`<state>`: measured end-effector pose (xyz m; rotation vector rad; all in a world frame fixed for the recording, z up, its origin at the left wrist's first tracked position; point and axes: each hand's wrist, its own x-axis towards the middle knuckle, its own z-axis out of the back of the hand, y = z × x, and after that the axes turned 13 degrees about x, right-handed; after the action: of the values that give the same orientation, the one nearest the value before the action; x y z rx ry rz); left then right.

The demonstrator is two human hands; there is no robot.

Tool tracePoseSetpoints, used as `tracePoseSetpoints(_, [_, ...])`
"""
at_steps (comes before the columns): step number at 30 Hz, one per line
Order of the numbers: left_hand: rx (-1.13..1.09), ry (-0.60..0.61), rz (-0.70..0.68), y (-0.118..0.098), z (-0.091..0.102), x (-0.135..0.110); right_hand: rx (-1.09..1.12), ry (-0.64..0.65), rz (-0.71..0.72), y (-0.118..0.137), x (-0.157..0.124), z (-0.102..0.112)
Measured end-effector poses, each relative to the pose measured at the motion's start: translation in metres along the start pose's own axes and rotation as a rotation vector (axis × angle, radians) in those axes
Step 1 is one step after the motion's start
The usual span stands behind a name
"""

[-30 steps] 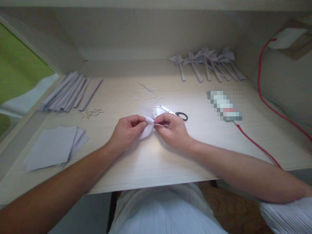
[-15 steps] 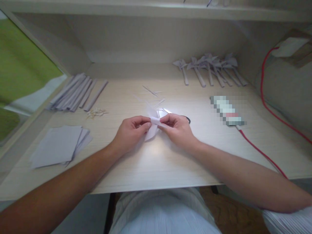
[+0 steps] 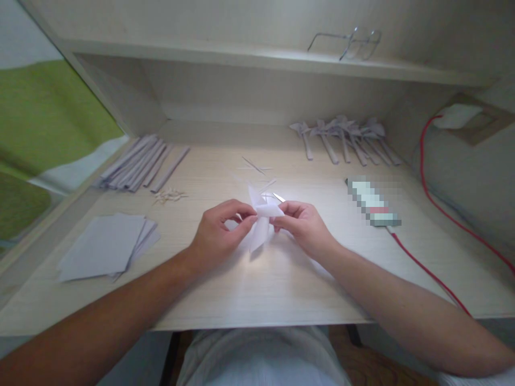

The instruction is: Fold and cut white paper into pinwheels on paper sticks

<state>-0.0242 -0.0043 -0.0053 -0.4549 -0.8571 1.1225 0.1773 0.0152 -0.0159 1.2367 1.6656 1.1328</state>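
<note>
Between my two hands, above the desk, is a white folded paper pinwheel (image 3: 263,222) with blades pointing up, down and to the right. My left hand (image 3: 225,225) pinches its left side between thumb and fingers. On the other side, my right hand (image 3: 301,222) is closed on the right blade. Just behind the paper lie scissors (image 3: 278,198), mostly hidden by my right hand and the pinwheel. A few thin white sticks (image 3: 255,166) are scattered farther back.
Rolled paper tubes (image 3: 137,163), small pale bits (image 3: 169,195) and stacked paper squares (image 3: 104,244) lie left. Finished pinwheels on sticks (image 3: 346,139) line the back right. A phone (image 3: 372,203) with a red cable (image 3: 426,268) lies right; glasses (image 3: 354,43) rest on the shelf (image 3: 241,60).
The head view has tilted up, bringing the glasses into full sight. The pinwheel has turned a little in my hands, its blades spread more openly; both hands still grip it.
</note>
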Motion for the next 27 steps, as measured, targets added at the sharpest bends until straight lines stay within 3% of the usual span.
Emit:
tracePoseSetpoints(11, [0.153, -0.023, -0.245, 0.007, -0.001, 0.000, 0.134, 0.000, -0.049, -0.006, -0.001, -0.002])
tracePoseSetpoints(27, [0.194, -0.021, -0.348, 0.010, -0.002, 0.000, 0.012, -0.008, -0.007, -0.003, -0.005, -0.007])
